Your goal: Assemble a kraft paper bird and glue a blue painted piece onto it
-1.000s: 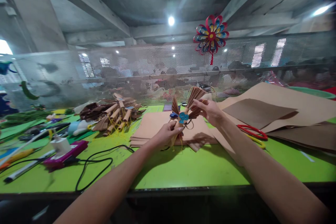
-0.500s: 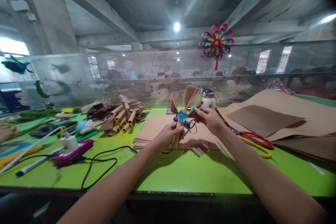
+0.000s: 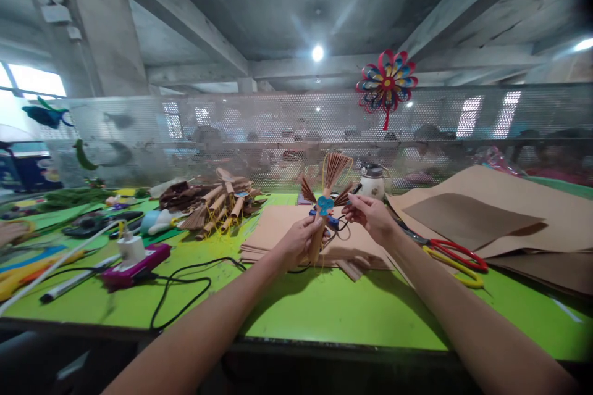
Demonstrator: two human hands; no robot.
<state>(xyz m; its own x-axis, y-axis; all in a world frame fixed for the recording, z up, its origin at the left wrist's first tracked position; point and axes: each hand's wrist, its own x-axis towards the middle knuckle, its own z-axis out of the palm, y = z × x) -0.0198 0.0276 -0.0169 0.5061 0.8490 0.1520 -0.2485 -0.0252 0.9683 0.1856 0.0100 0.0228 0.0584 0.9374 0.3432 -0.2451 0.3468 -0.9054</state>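
My left hand (image 3: 297, 241) is closed round the rolled body of a brown paper figure (image 3: 327, 191) with pleated fan wings and a blue flower at its middle. It holds the figure upright above a stack of brown paper sheets (image 3: 282, 229). My right hand (image 3: 370, 215) pinches the figure's right pleated wing, with a small dark tip showing at its fingers. Yellow threads hang below the figure.
A pile of finished paper figures (image 3: 213, 200) lies at the back left. A magenta device with a white plug and black cable (image 3: 136, 259) sits to the left. Red and yellow scissors (image 3: 456, 254) lie on large brown sheets (image 3: 500, 203) at the right. A mesh screen (image 3: 259, 129) stands behind.
My right hand came down from the top fan to the right wing. The view tilted up a little, and both hands stayed on the figure.
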